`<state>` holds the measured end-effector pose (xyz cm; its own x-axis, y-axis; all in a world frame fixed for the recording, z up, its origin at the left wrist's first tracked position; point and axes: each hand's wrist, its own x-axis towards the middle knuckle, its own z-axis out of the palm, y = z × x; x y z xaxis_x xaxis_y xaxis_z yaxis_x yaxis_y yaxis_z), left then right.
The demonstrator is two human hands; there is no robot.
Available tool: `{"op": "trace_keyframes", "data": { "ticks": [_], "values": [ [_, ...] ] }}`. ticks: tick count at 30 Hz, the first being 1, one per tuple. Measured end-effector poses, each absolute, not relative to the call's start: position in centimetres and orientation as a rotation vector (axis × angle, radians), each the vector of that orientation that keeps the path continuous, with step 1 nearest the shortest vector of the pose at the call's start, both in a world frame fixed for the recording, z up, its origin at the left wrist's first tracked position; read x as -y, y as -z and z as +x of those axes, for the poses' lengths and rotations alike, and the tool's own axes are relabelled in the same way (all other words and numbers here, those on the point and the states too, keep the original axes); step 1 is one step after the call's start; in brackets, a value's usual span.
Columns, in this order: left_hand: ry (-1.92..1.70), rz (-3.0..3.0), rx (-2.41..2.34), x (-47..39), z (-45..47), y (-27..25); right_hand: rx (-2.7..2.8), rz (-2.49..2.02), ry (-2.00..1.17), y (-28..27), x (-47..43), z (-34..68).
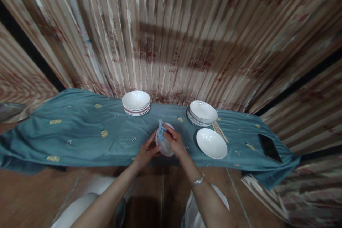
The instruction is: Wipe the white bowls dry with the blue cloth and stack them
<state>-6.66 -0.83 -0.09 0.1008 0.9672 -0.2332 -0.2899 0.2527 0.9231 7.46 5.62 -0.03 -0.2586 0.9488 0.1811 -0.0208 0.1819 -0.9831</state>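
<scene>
Nearest, a silvery bracelet (198, 179) circles the right forearm. Past the wrists, near the front edge of the teal table cover (85, 139), a small bowl (166, 148) is tilted between the two hands; whether its underside touches the cover is hidden. It is whitish, with a thin pinkish-red rim and a pale, slightly greyish inside. The left hand (145, 152) curls around its left side, gripping it. The right hand (175, 141) is closed on a light blue cloth (160, 128), which is bunched against the bowl, one end poking up past the fingers.

To the right stands a single shallow white dish (212, 143), its glossy inside catching spots of light. Well apart at far right lies a black phone (269, 148). Thin wooden chopsticks (220, 131) lie just behind the dish, beside a stack of white dishes (202, 112), the uppermost printed with small flowers inside. Farther back on the left, a stack of bowls (136, 101) shows a plain white interior on top and red bands below. A striped, red-patterned curtain (165, 42) hangs behind.
</scene>
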Motion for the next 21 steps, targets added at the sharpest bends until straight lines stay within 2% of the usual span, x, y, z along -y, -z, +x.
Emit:
{"op": "trace_keyframes", "data": {
  "ticks": [13, 17, 21],
  "values": [
    [-1.127, 0.798, -1.055, 1.0, -6.6, 0.2, 2.12, -1.386, -0.405, 1.8, -6.1, 10.1],
    [-1.12, 0.795, -1.078, 1.0, -6.6, 0.0, 2.3, -1.453, -0.342, 1.4, -4.7, 10.5],
    [-1.117, 0.794, -1.078, 1.0, -6.5, -0.1, 2.366, -1.428, -0.502, 1.0, -3.9, 10.8]
  ]
}}
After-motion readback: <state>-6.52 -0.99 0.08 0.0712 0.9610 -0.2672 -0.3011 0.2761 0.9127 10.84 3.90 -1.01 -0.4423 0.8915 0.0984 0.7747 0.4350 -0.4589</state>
